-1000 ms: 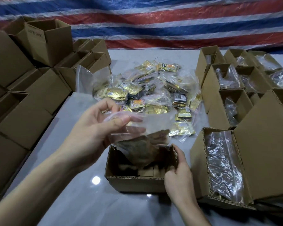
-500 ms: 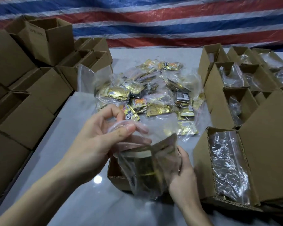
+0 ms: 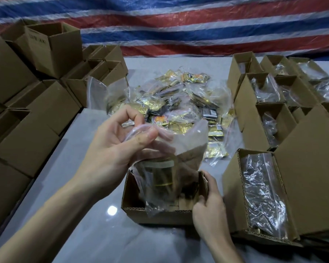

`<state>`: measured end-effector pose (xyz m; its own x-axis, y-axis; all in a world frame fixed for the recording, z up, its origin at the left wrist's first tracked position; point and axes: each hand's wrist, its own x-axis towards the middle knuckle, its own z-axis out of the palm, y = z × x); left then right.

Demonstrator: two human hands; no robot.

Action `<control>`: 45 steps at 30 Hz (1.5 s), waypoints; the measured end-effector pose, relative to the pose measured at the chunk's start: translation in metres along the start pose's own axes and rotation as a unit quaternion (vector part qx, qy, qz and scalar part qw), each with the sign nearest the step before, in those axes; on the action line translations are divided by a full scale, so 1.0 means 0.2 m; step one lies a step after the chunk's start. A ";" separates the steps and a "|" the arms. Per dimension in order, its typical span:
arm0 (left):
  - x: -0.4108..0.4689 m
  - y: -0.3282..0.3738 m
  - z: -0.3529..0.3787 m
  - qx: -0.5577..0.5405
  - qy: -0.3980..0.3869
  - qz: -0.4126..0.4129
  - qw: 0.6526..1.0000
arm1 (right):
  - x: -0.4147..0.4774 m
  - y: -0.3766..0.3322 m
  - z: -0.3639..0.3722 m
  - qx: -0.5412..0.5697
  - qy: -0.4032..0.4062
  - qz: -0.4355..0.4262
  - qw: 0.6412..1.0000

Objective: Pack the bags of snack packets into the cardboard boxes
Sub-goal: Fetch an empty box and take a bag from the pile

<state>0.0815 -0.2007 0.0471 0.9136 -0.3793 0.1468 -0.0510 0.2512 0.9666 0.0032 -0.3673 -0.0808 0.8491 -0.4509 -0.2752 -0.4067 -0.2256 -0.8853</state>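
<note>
Backdrop: a red, white and blue striped tarp [image 3: 178, 25] hangs behind the pale grey surface [image 3: 95, 234] you are working on.
Left edge: empty cardboard boxes [image 3: 32, 118] are stacked along it, open and waiting to be taken.
Right edge: filled boxes [image 3: 269, 186] stand in rows, each with crinkled clear plastic showing at its mouth (likely parked there so they stay out of your reach path).
Far middle: the pile of bagged snack packets [image 3: 178, 103] lies between the two groups, your stock for later boxes.
Open box [image 3: 156, 215]: it sits near the front edge, mouth up, directly below the bag.
Bag [image 3: 163, 175]: a clear bag of gold packets hangs upright with its lower part already inside the box and its empty top above the rim.
Left hand [image 3: 118, 149]: your thumb and fingers pinch the slack top of the bag, which keeps the load hanging straight as it goes in.
Right hand [image 3: 207, 202]: your fingers curl over the right wall of the box, gripping it, probably so the box neither slides nor tips as the bag goes in.
Stage: by my reading the bag is partway seated; the flaps are not yet closed.
Caution: the bag's loose top could catch on the rim, so lower it evenly.
</note>
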 end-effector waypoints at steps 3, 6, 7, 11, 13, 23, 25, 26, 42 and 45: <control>0.00 -0.09 -0.01 0.024 -0.023 -0.036 0.999 | 0.01 0.01 0.00 -0.010 0.005 -0.010 1.000; -0.02 -0.24 -0.02 0.137 -0.062 -0.054 0.987 | 0.02 0.04 0.01 -0.019 0.003 -0.012 1.000; -0.03 -0.30 -0.03 0.177 -0.086 -0.064 0.978 | 0.02 0.05 0.01 -0.020 0.000 -0.008 1.000; -0.09 -0.46 -0.09 0.360 -0.135 -0.098 0.918 | 0.02 0.06 0.01 -0.029 -0.017 -0.018 0.999; -0.11 -0.50 -0.11 0.463 -0.145 -0.108 0.868 | 0.02 0.05 0.01 -0.033 -0.021 -0.018 0.999; -0.04 -0.52 -0.03 0.603 -0.175 -0.306 0.715 | 0.12 0.00 -0.04 -0.009 -0.046 -0.003 0.999; -0.04 -0.51 -0.01 0.630 -0.192 -0.286 0.696 | 0.14 0.02 -0.05 0.007 -0.046 0.000 0.999; -0.05 -0.50 -0.01 0.653 -0.210 -0.263 0.679 | 0.14 0.03 -0.05 0.015 -0.043 0.000 0.999; 0.56 -0.54 0.06 0.602 -0.154 -0.137 0.771 | 0.01 0.04 -0.07 0.047 -0.044 0.007 0.998; 0.71 -0.72 0.14 0.634 -0.253 -0.168 0.711 | 0.03 0.06 -0.07 0.019 -0.056 0.022 0.998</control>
<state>0.2082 -0.3155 -0.0649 0.7139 -0.5814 -0.3903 -0.4811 -0.8122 0.3299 -0.0012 -0.3856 -0.0870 0.8642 -0.3598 -0.3516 -0.4322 -0.1733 -0.8850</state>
